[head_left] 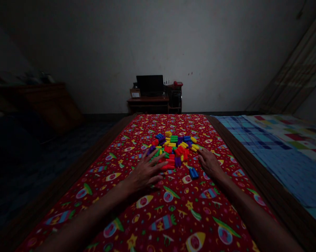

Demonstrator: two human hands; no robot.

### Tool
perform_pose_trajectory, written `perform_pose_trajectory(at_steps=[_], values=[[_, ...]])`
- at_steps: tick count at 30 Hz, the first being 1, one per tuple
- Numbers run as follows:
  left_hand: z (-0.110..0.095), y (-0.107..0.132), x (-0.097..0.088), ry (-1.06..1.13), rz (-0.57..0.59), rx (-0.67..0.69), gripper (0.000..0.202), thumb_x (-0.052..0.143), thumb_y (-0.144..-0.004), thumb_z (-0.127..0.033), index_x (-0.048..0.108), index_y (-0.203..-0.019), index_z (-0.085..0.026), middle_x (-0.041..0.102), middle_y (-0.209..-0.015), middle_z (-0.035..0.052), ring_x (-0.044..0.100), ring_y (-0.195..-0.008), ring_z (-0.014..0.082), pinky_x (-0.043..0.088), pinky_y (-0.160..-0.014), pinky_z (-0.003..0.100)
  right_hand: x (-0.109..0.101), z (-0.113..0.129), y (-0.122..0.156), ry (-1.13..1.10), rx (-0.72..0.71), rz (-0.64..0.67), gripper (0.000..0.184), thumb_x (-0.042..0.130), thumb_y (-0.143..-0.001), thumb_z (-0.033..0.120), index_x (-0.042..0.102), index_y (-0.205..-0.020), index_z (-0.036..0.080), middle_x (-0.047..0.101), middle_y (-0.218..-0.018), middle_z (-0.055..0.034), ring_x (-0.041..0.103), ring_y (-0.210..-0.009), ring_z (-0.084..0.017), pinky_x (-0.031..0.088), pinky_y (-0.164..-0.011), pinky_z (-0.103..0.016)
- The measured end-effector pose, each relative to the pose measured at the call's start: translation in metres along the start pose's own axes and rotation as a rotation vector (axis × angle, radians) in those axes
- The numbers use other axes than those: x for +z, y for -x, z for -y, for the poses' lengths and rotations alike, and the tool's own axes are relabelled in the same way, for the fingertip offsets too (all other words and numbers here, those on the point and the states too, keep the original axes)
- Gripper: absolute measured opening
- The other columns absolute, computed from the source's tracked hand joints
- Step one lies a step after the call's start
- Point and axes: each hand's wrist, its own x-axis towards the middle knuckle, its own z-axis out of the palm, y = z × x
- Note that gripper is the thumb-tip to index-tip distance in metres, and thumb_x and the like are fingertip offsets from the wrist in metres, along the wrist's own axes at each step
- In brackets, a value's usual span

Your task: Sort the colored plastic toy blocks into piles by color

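A loose heap of bright plastic toy blocks (170, 157) in red, yellow, green, blue and purple lies on a red patterned cloth (158, 210). My left hand (144, 171) is spread at the heap's near left side, fingers apart over or against green and red blocks; it grips none of them. At the right side is my right hand (209, 162), its fingers loosely bent and reaching toward a yellow block (195, 147). Whether they touch it I cannot tell. A blue block (193, 173) lies apart from the heap, between the two hands.
Along the right runs a bed with a blue checked cover (265, 164). By the far wall, a desk (149, 99) carries a dark monitor (150, 84). A wooden cabinet (48, 105) stands in shadow at the left.
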Motion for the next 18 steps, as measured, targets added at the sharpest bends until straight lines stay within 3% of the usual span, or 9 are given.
perform_pose_trajectory(at_steps=[3,6,8,12,15,18], values=[[0.001,0.056,0.009,0.047,0.052,-0.207,0.075,0.056,-0.086,-0.058,0.026,-0.151,-0.036,0.018,-0.161,0.0078,0.011,-0.146,0.0419,0.024,-0.110,0.067,0.005,-0.009,-0.007,-0.158,0.129,-0.106,0.050,0.030,-0.097,0.044,0.059,-0.126,0.017,0.062,-0.123,-0.0151,0.055,-0.117,-0.028,0.043,-0.100,-0.048],[0.001,0.072,0.024,0.106,0.055,-0.302,0.077,0.051,-0.089,-0.057,0.015,-0.153,-0.035,0.009,-0.162,0.0104,0.013,-0.146,0.0408,0.027,-0.110,0.064,0.021,-0.013,-0.026,-0.241,0.227,-0.170,0.057,0.028,-0.095,0.053,0.054,-0.133,0.020,0.058,-0.132,-0.0140,0.047,-0.128,-0.031,0.035,-0.108,-0.054],[0.004,0.056,0.033,0.154,0.004,-0.320,0.076,0.048,-0.092,-0.054,0.011,-0.154,-0.033,0.004,-0.163,0.0118,0.010,-0.147,0.0384,0.026,-0.112,0.061,0.035,-0.004,-0.041,-0.306,0.221,-0.158,0.060,0.025,-0.095,0.057,0.053,-0.134,0.021,0.057,-0.133,-0.0129,0.045,-0.131,-0.030,0.032,-0.110,-0.055],[0.011,-0.005,0.048,0.230,-0.151,-0.341,0.081,0.048,-0.091,-0.055,0.005,-0.154,-0.030,0.001,-0.162,0.0149,0.005,-0.148,0.0359,0.022,-0.114,0.059,0.056,0.041,-0.050,-0.435,0.111,-0.053,0.062,0.025,-0.093,0.062,0.058,-0.129,0.023,0.059,-0.132,-0.0106,0.045,-0.132,-0.029,0.031,-0.112,-0.053],[0.019,-0.042,0.053,0.251,-0.249,-0.281,0.077,0.046,-0.091,-0.059,0.012,-0.153,-0.030,0.012,-0.161,0.0136,0.009,-0.148,0.0337,0.013,-0.116,0.061,0.048,0.064,-0.046,-0.500,0.104,-0.011,0.061,0.028,-0.093,0.061,0.060,-0.128,0.022,0.060,-0.132,-0.0107,0.051,-0.126,-0.028,0.037,-0.109,-0.049],[0.044,-0.065,0.051,0.282,-0.397,-0.244,0.058,0.027,-0.098,-0.055,0.027,-0.149,-0.027,0.029,-0.157,0.0111,0.021,-0.146,0.0265,0.013,-0.119,0.054,0.026,0.054,-0.056,-0.509,0.190,-0.062,0.059,0.028,-0.094,0.059,0.061,-0.126,0.021,0.066,-0.123,-0.0113,0.060,-0.113,-0.026,0.045,-0.100,-0.044]])
